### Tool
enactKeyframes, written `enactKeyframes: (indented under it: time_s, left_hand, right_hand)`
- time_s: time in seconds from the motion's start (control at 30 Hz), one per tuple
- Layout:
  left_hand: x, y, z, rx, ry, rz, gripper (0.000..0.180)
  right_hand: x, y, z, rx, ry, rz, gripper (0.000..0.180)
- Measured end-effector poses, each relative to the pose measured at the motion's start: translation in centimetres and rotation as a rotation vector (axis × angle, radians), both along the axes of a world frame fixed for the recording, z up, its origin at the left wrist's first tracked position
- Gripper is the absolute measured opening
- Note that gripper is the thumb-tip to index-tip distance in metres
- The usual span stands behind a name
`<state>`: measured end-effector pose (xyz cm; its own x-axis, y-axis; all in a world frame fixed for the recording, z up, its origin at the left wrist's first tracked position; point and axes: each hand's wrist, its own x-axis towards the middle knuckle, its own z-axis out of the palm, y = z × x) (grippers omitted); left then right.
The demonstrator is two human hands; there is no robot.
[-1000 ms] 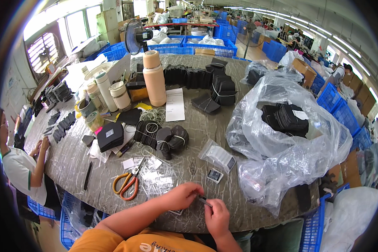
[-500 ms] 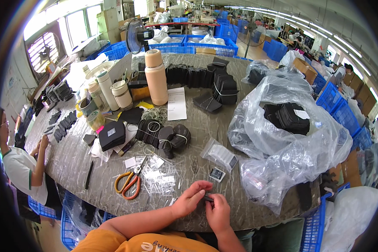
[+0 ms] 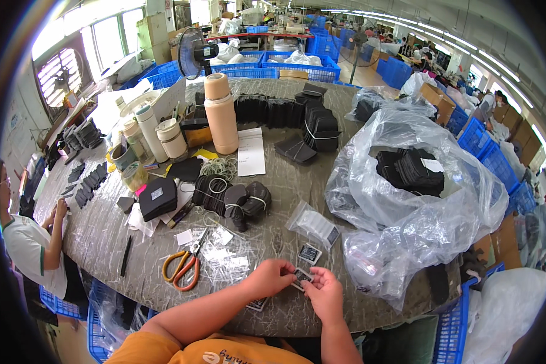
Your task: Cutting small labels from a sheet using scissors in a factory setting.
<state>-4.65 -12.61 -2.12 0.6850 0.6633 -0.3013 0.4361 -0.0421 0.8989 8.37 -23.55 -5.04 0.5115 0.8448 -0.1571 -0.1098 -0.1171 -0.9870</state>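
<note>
Between my two hands is a small square black label with a pale border (image 3: 301, 278), just above the table near its front edge. My left hand (image 3: 271, 276) pinches the label's left side. On its right edge, the thumb and fingers of my right hand (image 3: 324, 293) are closed. A similar black label (image 3: 310, 253) lies flat just beyond my hands. Another one (image 3: 257, 304) shows partly from under my left forearm. Farther off lies a clear plastic packet (image 3: 314, 224) with similar pieces in it.
Orange-handled scissors (image 3: 182, 269) lie left of my hands, beside scattered clear plastic strips (image 3: 229, 259). A big clear plastic bag (image 3: 400, 224) holding black pieces takes up the right side. Bundled black pieces (image 3: 249, 201) and a peach flask (image 3: 222, 118) stand farther back. Another person (image 3: 39, 246) works at far left.
The piece in my hands was dark and mostly hidden; now its face shows between them. My left hand has turned palm-down. A label now shows by my left forearm.
</note>
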Motion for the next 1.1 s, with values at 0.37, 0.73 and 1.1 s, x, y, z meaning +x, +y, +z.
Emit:
enactKeyframes:
  time_s: [0.37,0.73,1.1]
  left_hand:
    - [2.6,1.0,-1.2,0.109,0.168,0.108,0.029]
    - [0.1,0.8,1.1,0.531,0.378,-0.104,0.033]
    - [-18.8,3.5,4.7,0.704,0.690,0.327,0.036]
  right_hand:
    - [-0.2,0.1,0.2,0.059,-1.026,-0.025,0.027]
    - [-0.5,0.3,-0.5,0.076,-1.090,-0.052,0.021]
    - [-3.6,-1.4,1.8,0.178,-0.913,0.077,0.015]
